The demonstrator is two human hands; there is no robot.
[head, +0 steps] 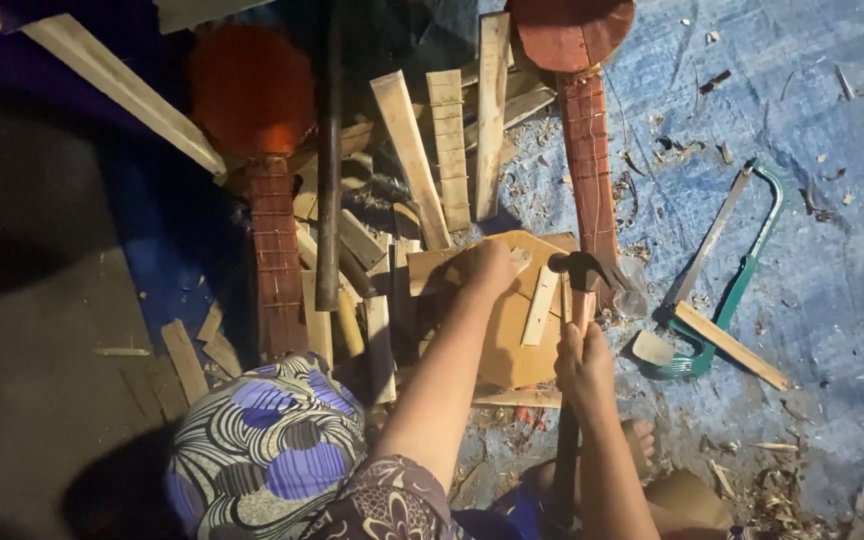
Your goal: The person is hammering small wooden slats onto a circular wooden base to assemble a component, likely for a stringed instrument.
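Observation:
My right hand (584,362) grips the wooden handle of a claw hammer (580,272), whose dark head hovers just above a flat brown wooden board (508,335). A thin light wood strip (540,305) lies on that board, right beside the hammer head. My left hand (487,268) presses down on the board's upper left part, fingers closed over a small wood piece. The board rests on the blue tarp (812,110) in front of my knees.
Two reddish small guitar-like instruments (270,240) (588,130) lie with necks pointing toward me. Several loose wood slats (449,145) and a dark pole (329,160) pile between them. A green-framed hacksaw (732,275) and a wood stick (730,345) lie right. Shavings litter the tarp.

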